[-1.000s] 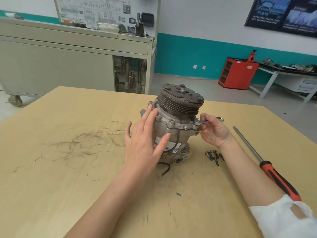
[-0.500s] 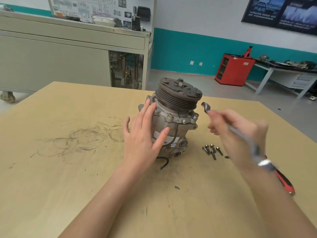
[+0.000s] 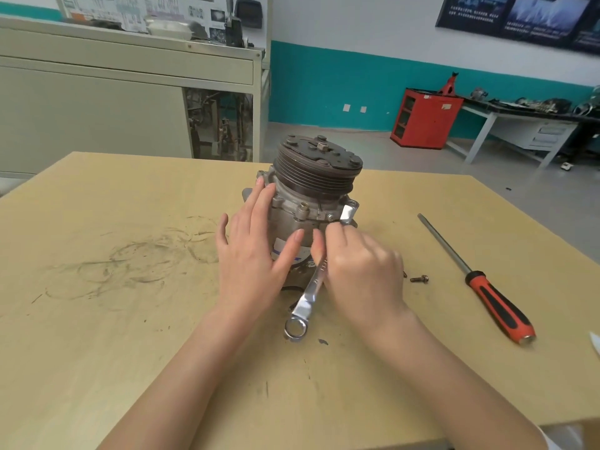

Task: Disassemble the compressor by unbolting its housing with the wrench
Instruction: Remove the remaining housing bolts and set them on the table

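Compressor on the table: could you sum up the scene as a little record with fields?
compressor: upright on the table, pulley on top
left hand: flat against the housing side
wrench: open end at the housing flange, ring end toward the person
right hand: grips the wrench shaft
loose bolt: on the table, right of the right hand
screwdriver: lying at far right, red-black handle

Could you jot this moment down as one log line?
step: unbolting housing | left hand: steadies compressor | right hand: holds wrench, open end at housing flange | table: screwdriver, loose bolt
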A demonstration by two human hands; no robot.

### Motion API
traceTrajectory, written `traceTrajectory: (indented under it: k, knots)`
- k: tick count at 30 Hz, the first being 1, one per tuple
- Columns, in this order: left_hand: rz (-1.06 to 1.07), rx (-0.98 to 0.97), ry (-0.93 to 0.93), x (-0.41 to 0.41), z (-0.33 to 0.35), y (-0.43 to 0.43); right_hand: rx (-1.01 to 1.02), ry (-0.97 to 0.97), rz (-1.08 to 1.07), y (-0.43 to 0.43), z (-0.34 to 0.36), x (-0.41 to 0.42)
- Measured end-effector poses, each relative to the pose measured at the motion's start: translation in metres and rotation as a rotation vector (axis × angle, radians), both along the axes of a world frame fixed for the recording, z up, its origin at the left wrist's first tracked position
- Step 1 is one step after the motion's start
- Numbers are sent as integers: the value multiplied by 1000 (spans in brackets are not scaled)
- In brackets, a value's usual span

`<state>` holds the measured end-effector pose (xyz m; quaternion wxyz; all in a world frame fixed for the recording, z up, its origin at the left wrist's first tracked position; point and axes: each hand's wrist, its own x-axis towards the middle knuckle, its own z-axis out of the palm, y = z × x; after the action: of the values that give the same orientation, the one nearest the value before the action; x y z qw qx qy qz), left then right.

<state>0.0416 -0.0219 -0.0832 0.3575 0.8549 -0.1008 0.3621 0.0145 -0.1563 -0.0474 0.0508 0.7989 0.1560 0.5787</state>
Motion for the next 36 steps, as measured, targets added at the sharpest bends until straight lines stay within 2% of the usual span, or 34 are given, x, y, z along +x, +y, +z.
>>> traceTrajectory:
  k: [2, 4, 6, 8, 9, 11, 14, 18, 22, 27, 28, 30, 34, 36]
  knots:
    - [3, 7, -10, 1, 0, 0, 123, 56, 237, -13, -9, 6]
    - [3, 4, -19, 2, -1, 1, 434, 226, 561, -34, -21, 9]
    - [-2, -6, -20, 2, -2, 1, 937, 553, 927, -54, -25, 14]
    - [-7, -13, -22, 2, -2, 0, 1320, 862, 1185, -72, -24, 28]
    - [-9, -13, -25, 2, -2, 0, 1442, 998, 1266, -81, -23, 40]
    - [-7, -9, -32, 2, -2, -1, 1547, 1287, 1359, -93, -18, 65]
    - [0, -5, -33, 2, -2, 0, 1521, 1637, 1447, -98, -13, 103]
    - [0, -3, -30, 2, -2, 0, 1545, 1807, 1485, -89, -9, 135]
    - [0, -6, -28, 1, -2, 0, 1570, 1701, 1530, -81, -11, 138]
    - [-4, -9, -27, 1, -2, 0, 1627, 1416, 1614, -96, 11, 120]
    - [-6, -10, -27, 1, -2, 0, 1615, 1355, 1560, -103, 20, 114]
    - [-10, -14, -25, 1, -2, 0, 1481, 1305, 1305, -115, 41, 97]
    - [-4, -10, -22, 0, -2, 0, 827, 1312, 553, -110, 76, 59]
    - [-1, -7, -22, 0, -1, -1, 534, 1260, 303, -86, 80, 48]
